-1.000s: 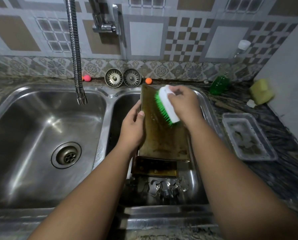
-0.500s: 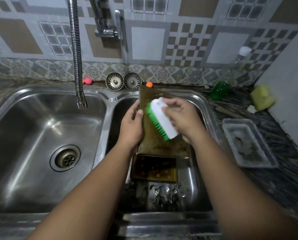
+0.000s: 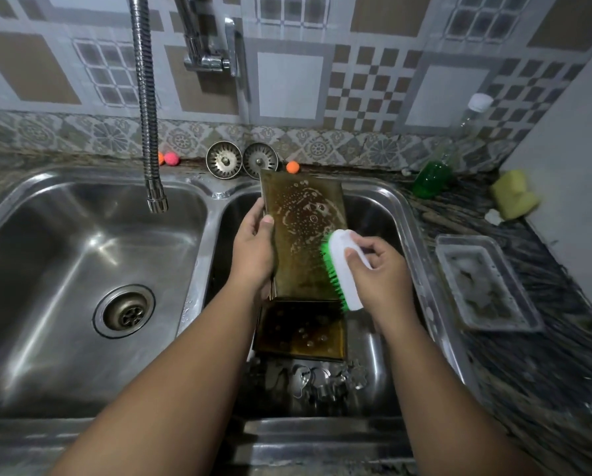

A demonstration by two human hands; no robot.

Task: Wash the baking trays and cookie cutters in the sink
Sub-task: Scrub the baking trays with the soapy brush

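A brown, greasy baking tray (image 3: 301,235) stands tilted over the right sink basin (image 3: 387,214), streaked with soap foam. My left hand (image 3: 253,255) grips its left edge. My right hand (image 3: 377,273) holds a white scrub brush with green bristles (image 3: 342,269) against the tray's lower right edge. A second dark tray (image 3: 299,329) lies beneath it in the basin. Several metal cookie cutters (image 3: 325,381) sit at the basin's near end.
The left basin (image 3: 81,269) has a drain (image 3: 124,310) under a flexible faucet hose (image 3: 147,108). Two strainers (image 3: 241,159) lean at the back. On the right counter are a green soap bottle (image 3: 432,176), a yellow sponge (image 3: 512,194) and a clear container (image 3: 487,283).
My right hand has dragged the brush down the tray from its top to its lower right edge, leaving foam on the upper part. My left hand stays on the tray's left edge.
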